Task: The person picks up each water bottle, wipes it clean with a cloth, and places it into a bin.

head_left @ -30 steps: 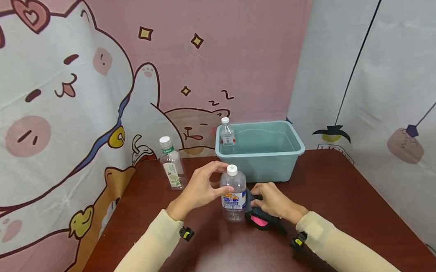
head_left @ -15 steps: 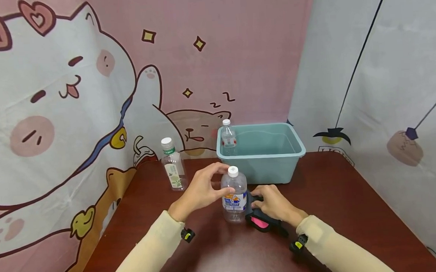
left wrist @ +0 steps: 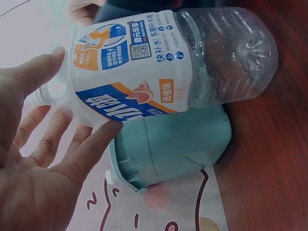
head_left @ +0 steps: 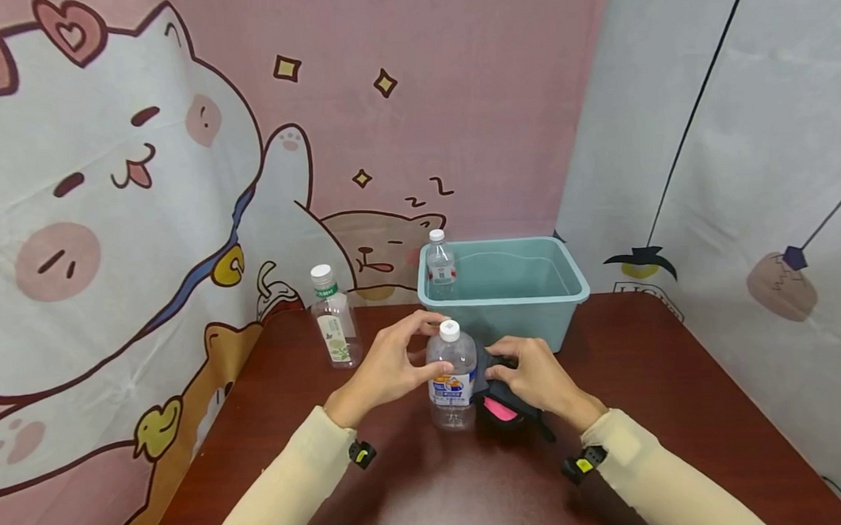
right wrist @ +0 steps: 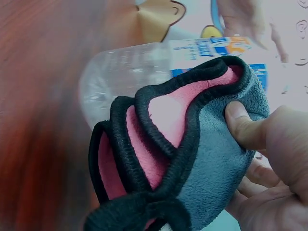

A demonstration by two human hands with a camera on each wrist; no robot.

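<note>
Brown table [head_left: 432, 492]; bottle [head_left: 453, 388] beside cloth [right wrist: 211, 159]

Cloth [right wrist: 216, 159]: grey one face, pink other, black edging. First bottle [head_left: 452, 389]: clear; white cap; white, blue and orange label. Second bottle [head_left: 334, 324]: clear; white cap, green neck band, pale label with green leaf print. Tub [head_left: 509, 324]: pale teal. Tabletop [head_left: 654, 369]: dark red-brown, wood-grained. Sleeves [head_left: 285, 477]: cream. Backdrop [head_left: 476, 93]: pink and white, cartoon animals.
</note>
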